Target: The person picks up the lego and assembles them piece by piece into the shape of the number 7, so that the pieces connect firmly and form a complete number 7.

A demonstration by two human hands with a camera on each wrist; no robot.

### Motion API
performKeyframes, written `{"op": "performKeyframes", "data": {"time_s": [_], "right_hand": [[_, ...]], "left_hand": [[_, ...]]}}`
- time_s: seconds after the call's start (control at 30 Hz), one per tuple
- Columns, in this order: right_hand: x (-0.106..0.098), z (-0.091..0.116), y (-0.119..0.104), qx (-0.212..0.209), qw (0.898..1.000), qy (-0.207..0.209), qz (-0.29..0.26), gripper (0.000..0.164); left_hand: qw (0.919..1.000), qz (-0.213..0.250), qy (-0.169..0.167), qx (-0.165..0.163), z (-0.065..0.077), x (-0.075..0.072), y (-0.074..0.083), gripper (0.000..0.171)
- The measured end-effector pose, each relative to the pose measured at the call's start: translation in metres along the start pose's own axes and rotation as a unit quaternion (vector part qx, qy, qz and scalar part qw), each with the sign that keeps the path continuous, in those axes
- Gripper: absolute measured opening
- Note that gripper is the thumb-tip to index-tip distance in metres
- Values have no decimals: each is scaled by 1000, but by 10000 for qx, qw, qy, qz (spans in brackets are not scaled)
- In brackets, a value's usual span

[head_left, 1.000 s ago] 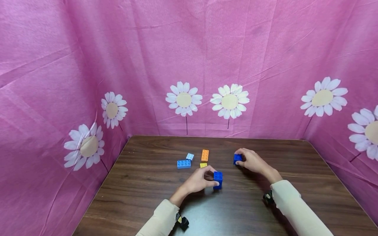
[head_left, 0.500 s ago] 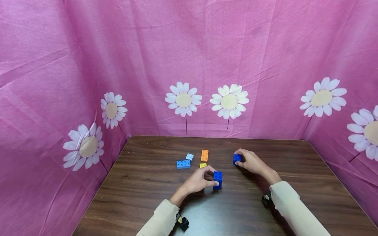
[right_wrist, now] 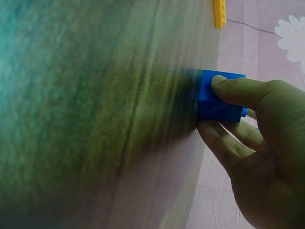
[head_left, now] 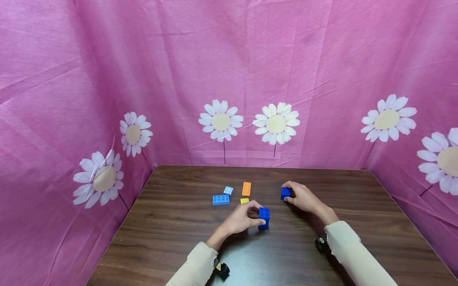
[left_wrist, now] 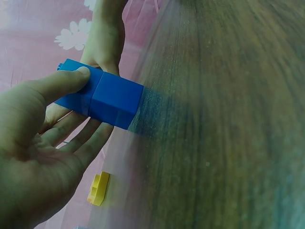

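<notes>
Between thumb and fingers my left hand (head_left: 240, 219) holds a stack of two dark blue toy bricks (head_left: 264, 218), which stands upright on the table. The seam between both bricks of this stack (left_wrist: 106, 93) shows in the left wrist view, with the thumb on the upper one. Farther back and to the right, my right hand (head_left: 305, 197) pinches a single dark blue brick (head_left: 285, 193) that rests on the tabletop. From the right wrist, the thumb lies on one side of that brick (right_wrist: 221, 98) and the fingers are on the opposite side.
Left of the right hand lie an orange brick (head_left: 246, 188), a small yellow brick (head_left: 245, 201), a pale blue brick (head_left: 228, 190) and a longer light blue brick (head_left: 220, 199). A pink curtain with daisies (head_left: 229, 71) hangs behind the dark wooden table (head_left: 171, 226).
Both hands keep their hold, and the bricks stay in place on the table. The head view has shifted very slightly.
</notes>
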State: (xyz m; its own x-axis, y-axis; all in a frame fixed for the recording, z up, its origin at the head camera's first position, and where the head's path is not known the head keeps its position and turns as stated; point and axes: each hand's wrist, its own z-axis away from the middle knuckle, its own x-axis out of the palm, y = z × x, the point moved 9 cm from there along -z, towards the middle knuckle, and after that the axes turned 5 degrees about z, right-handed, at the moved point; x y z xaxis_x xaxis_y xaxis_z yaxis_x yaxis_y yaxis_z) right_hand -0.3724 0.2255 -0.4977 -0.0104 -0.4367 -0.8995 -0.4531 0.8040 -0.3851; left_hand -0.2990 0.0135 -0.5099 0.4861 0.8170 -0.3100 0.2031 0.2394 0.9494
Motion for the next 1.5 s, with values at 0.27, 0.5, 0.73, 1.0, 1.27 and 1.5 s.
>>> {"op": "performKeyframes", "data": {"time_s": [0.27,0.5,0.73,1.0,1.27,1.5], "right_hand": [[-1,2,-1,60,10000,-22,46,38],[-1,3,0,131,9999,-32,72,39],[-5,5,-2,62,9999,95,26,38],[-13,4,-9,-62,9997,225,-34,41],[-19,5,-15,-41,9994,335,-111,44],[-28,6,-24,1,9988,448,-189,43]], "left_hand": [[10000,18,-12,16,-1,1,0,25],[10000,9,-20,19,-2,2,-2,24],[10000,73,-46,18,-2,3,-2,25],[10000,87,-37,-10,-3,1,-4,24],[10000,-1,-30,14,-3,1,-4,24],[10000,24,-35,25,-2,1,-4,24]]}}
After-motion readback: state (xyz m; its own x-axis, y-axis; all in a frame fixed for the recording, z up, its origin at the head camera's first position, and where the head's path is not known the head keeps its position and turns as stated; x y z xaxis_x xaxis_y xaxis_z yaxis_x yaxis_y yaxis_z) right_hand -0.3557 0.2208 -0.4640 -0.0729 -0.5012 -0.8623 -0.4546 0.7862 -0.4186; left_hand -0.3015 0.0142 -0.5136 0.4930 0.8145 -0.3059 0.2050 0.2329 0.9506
